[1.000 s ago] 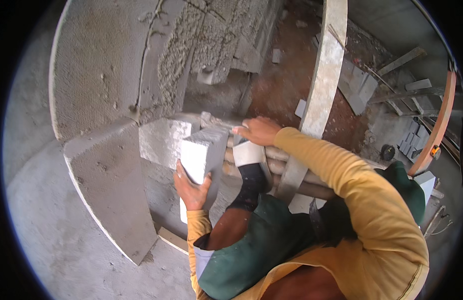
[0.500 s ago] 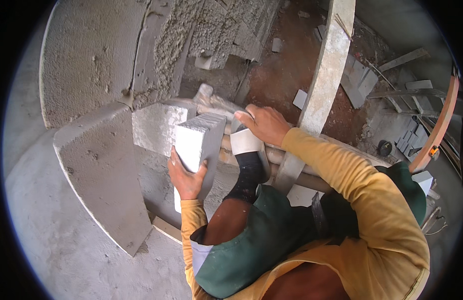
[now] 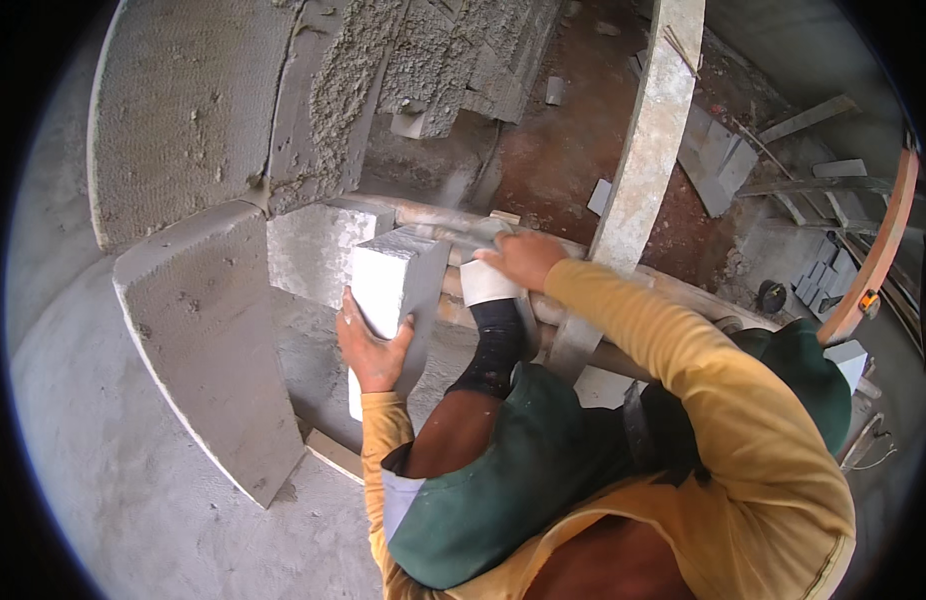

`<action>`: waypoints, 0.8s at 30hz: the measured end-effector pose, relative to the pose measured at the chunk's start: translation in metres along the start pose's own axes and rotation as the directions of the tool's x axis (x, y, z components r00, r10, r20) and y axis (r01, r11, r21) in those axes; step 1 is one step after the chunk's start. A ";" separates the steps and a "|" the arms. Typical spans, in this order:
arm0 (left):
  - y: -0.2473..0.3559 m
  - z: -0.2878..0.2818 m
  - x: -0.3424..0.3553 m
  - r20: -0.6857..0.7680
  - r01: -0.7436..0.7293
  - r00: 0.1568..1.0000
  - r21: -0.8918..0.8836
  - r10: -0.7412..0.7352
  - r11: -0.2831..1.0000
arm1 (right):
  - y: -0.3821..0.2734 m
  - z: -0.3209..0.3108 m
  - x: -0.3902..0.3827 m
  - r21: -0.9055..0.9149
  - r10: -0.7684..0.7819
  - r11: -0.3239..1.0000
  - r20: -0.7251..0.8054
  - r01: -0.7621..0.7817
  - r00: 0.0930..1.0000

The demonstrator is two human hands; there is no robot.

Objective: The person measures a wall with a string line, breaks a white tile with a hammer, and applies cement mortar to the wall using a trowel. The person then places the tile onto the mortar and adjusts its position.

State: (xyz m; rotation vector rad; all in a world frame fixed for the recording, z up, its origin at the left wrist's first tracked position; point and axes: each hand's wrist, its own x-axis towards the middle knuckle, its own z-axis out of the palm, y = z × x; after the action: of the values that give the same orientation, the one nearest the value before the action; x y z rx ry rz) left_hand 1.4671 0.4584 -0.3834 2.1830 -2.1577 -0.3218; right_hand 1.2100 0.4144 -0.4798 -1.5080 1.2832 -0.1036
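Presently, in the head view, the left hand (image 3: pixel 373 350) is clamped on a pale grey-white rectangular block (image 3: pixel 396 290), thumb against its right face and fingers round its left side. The block stands on end, slightly tilted, left of the person's shin, with its bright white narrow face towards the wearer. The right hand (image 3: pixel 528 262) is near the block's upper right edge, palm down with fingers bent forward. A blurred grey item (image 3: pixel 473 238) runs from its fingertips towards the top of the block; its kind cannot be told, nor whether the fingers are closed on it.

Between the hands is a foot with a cream-white band (image 3: pixel 490 284) and a black ankle covering (image 3: pixel 496 345), beside round brown poles (image 3: pixel 546 310). Just behind the held block is a second grey block (image 3: pixel 323 255) with whitish patches; whether the two touch cannot be determined. To the left is a large grey slab (image 3: pixel 208 350) with a pale edge. A long pale weathered plank (image 3: pixel 648 150) rises right of the right hand, above a reddish-brown floor (image 3: pixel 553 150).
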 end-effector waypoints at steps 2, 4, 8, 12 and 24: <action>0.000 0.000 0.001 -0.016 -0.015 1.000 -0.005 0.015 1.000 | 0.003 0.001 0.001 0.091 -0.040 0.994 -0.186 0.058 0.982; -0.001 0.000 0.000 0.005 0.023 1.000 -0.058 -0.023 0.998 | 0.006 0.002 0.000 0.178 0.012 0.983 -0.294 0.043 0.956; 0.000 -0.001 -0.001 0.003 0.039 0.999 -0.042 -0.039 0.998 | 0.007 0.002 0.000 0.162 -0.092 0.981 -0.111 0.109 0.990; 0.001 -0.002 0.000 0.016 0.044 0.999 -0.016 -0.044 0.999 | 0.004 -0.003 0.006 0.176 0.029 0.984 -0.147 -0.003 0.989; 0.002 -0.004 0.000 0.022 0.037 0.999 -0.016 -0.037 0.999 | -0.018 -0.020 0.023 0.136 0.028 0.990 0.018 -0.031 0.999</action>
State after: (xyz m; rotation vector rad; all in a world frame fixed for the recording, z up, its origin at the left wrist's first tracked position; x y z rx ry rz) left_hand 1.4657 0.4578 -0.3795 2.2230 -2.1203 -0.3660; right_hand 1.2184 0.3814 -0.4707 -1.3702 1.2600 -0.1569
